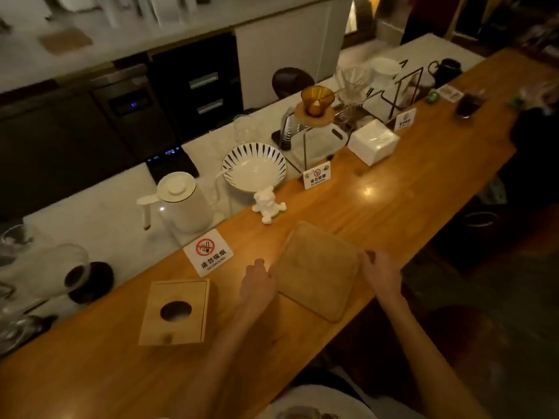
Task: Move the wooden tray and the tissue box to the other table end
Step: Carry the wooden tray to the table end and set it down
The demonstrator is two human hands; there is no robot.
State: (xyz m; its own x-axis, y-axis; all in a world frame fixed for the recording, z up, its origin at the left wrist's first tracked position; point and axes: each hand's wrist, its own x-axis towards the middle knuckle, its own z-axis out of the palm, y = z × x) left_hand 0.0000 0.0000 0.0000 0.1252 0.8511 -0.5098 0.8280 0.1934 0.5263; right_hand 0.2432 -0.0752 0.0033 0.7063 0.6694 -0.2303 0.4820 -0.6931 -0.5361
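On the table (378, 204), both hands (257, 282) (381, 275) open, flanking wooden tray (317, 272), no grip; looks stiff, light: grab side rims.

Head view, steeply down, close

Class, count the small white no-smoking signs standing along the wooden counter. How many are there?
3. One no-smoking sign near the wooden tissue box, one by the striped bowl, and a blurred third beyond the white napkin stack. Others could be hidden farther along.
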